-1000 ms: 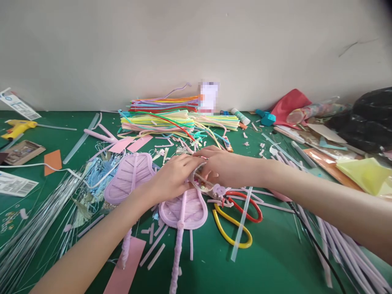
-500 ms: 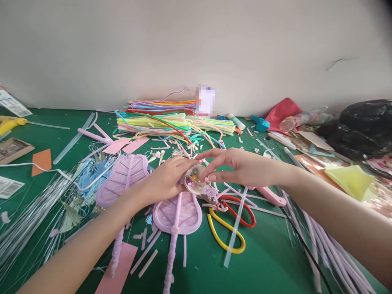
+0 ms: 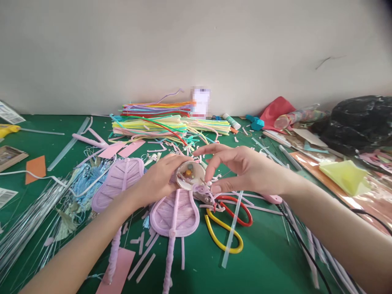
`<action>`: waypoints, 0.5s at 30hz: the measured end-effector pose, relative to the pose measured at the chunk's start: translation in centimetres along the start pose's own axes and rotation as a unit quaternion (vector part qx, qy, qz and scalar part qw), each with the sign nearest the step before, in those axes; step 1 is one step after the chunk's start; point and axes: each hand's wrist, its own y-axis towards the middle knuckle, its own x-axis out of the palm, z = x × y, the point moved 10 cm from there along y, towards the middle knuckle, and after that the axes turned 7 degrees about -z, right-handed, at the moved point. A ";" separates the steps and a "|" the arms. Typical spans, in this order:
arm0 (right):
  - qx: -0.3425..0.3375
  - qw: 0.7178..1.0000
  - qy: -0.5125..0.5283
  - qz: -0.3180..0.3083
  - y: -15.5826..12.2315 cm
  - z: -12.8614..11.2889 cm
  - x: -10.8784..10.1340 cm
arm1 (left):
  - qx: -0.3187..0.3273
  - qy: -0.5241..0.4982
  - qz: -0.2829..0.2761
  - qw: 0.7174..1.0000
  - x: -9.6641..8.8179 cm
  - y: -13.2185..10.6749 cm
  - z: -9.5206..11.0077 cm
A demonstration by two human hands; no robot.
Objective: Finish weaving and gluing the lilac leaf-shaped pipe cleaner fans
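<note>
My left hand is closed round a small round clear cup holding coloured beads, tilted so its mouth faces me. My right hand hovers just right of the cup, fingers curled, thumb and forefinger pinched near the cup's rim; whether a bead sits between them I cannot make out. Below the hands lie two lilac leaf-shaped pieces with twisted stems, on the green table.
A stack of coloured straws lies at the back. Scissors with red and yellow handles lie beside the leaf. Silver wires spread at left, lilac straws at right, a black bag far right, a yellow glue gun far left.
My right hand has lifted off the cup and drawn back to the right, uncovering its open mouth and the beads. My left hand has tipped the cup toward me.
</note>
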 end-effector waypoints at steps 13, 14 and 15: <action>-0.024 0.914 0.376 0.150 -6.5 3.3 3.6 | -0.118 -0.294 0.122 0.941 2.2 14.5 -4.1; -0.013 0.899 0.404 0.166 -6.9 4.3 4.2 | -0.122 -0.290 0.120 0.942 2.9 16.1 -4.1; -0.006 0.885 0.428 0.184 -7.2 5.1 4.6 | -0.128 -0.285 0.119 0.943 3.5 17.5 -4.1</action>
